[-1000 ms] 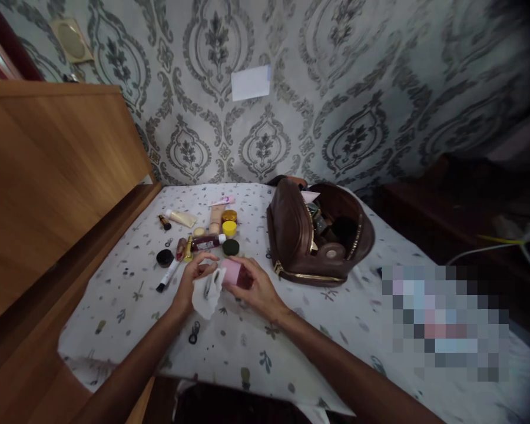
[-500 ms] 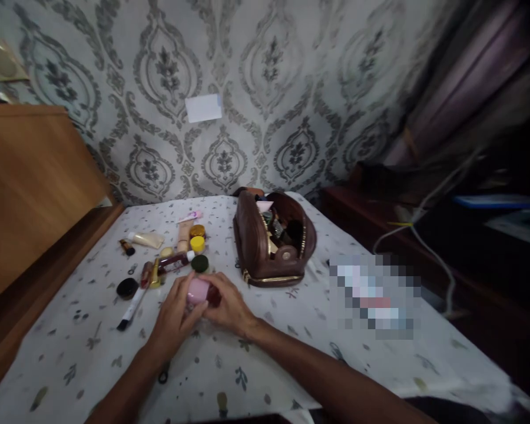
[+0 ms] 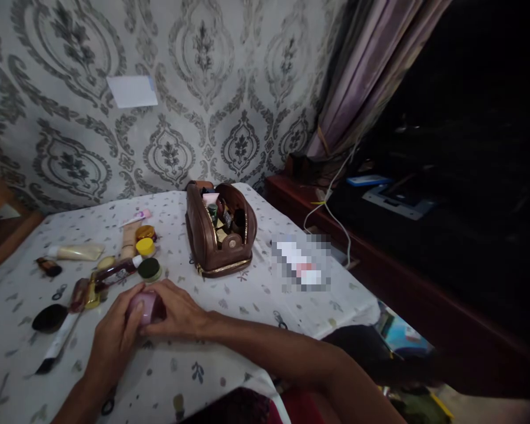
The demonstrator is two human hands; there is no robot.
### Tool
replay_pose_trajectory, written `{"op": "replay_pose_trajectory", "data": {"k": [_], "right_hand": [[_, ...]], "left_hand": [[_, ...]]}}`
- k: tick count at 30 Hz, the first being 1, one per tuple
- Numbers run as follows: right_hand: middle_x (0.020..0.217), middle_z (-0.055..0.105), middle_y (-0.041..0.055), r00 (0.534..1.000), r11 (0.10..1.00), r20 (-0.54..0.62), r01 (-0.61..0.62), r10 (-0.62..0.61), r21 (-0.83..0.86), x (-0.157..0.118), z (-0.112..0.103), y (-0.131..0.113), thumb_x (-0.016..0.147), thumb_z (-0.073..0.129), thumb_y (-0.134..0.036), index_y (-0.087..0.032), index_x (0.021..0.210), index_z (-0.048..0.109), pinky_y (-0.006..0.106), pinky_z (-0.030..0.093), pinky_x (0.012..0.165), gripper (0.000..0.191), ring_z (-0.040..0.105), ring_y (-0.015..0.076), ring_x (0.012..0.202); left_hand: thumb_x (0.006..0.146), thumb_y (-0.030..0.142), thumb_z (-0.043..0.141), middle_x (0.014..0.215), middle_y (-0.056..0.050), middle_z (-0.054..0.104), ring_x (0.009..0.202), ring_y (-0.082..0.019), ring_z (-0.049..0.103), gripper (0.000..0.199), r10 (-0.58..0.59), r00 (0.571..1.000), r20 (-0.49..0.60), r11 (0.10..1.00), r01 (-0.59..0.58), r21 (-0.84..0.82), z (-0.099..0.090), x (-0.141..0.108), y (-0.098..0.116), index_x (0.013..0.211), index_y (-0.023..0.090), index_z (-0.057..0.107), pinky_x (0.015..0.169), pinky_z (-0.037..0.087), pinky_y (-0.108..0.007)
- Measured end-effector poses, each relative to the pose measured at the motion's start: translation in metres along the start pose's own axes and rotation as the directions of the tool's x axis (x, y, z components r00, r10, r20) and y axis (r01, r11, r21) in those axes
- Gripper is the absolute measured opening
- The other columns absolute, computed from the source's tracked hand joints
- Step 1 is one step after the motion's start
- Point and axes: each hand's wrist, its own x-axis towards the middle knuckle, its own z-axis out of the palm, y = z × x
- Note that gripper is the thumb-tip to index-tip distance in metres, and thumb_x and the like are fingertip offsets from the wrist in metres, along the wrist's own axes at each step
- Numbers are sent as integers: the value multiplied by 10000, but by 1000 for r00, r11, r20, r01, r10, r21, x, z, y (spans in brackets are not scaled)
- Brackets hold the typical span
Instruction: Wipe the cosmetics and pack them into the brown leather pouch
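Both hands are closed around a small rounded pink container [image 3: 147, 307] with a dark reddish end at its right. My left hand [image 3: 117, 324] wraps its left side, and my right hand [image 3: 181, 312] grips the right end, fingers partly hiding it. Just beyond my fingers stands a jar with a dark green lid [image 3: 149, 269]. A dark red bottle with a white cap [image 3: 117, 274] lies beside it. Farther back, an unzipped brown leather bag [image 3: 198, 241] holds several cosmetics, among them a pink item and a green-topped one.
Left of my hands lie a cream tube [image 3: 77, 252], a black round compact [image 3: 49, 318], a white brush or pen [image 3: 62, 341] and a yellow-lidded jar [image 3: 145, 247]. A blurred-out item [image 3: 302, 262] lies right of the bag. White cables [image 3: 331, 194] hang by a dark red cabinet [image 3: 291, 200].
The view has turned to the right, so the table things sit farther left in the picture. Both hands still hold the pink container, at about the same spot before the green-lidded jar.
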Motion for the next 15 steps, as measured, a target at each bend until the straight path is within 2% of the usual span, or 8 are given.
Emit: {"op": "replay_pose_trajectory", "data": {"k": [3,5,8,11,15], "right_hand": [[1337,521,113,1000,999,-17,-25,26,36,1,3,3,638,819,-367,-205,1401,388,430,455,1017,891,545,279,1209],[1332,531,110,999,999,-42,-5,7,52,3,4,5,623,811,-339,-198,1390,396,430,442,1027,884,535,277,1219],[1105,627,65,997,997,-65,39,-35,66,5,7,8,621,793,-284,-180,1190,565,409,483,942,621,595,247,1038],[965,626,33,996,975,-86,33,-14,218,9,10,11,643,767,-280,-169,1043,618,372,499,857,442,590,207,903],[1016,613,23,995,812,-45,-45,87,582,15,13,13,618,752,-279,-177,1086,565,317,493,825,514,588,178,915]], "left_hand": [[957,448,422,1115,-100,712,992,-249,679,407,131,989,-62,991,-128,42,-1,1,3,1166,164,624,876,541,-373],[953,359,474,1066,-84,728,992,-238,678,295,227,966,-122,974,-224,40,-2,3,7,1107,182,653,912,526,-369],[941,220,496,1042,-57,745,1038,-219,666,224,332,933,-142,942,-335,6,-4,6,12,1081,210,670,957,510,-360],[946,184,463,1068,-45,746,1094,-215,646,278,338,932,-130,939,-343,-14,-7,8,14,1135,224,662,975,505,-370],[957,267,459,1195,-88,692,1165,-239,601,317,206,973,-108,977,-211,-35,-8,9,12,1223,195,615,1021,468,-415]]}}
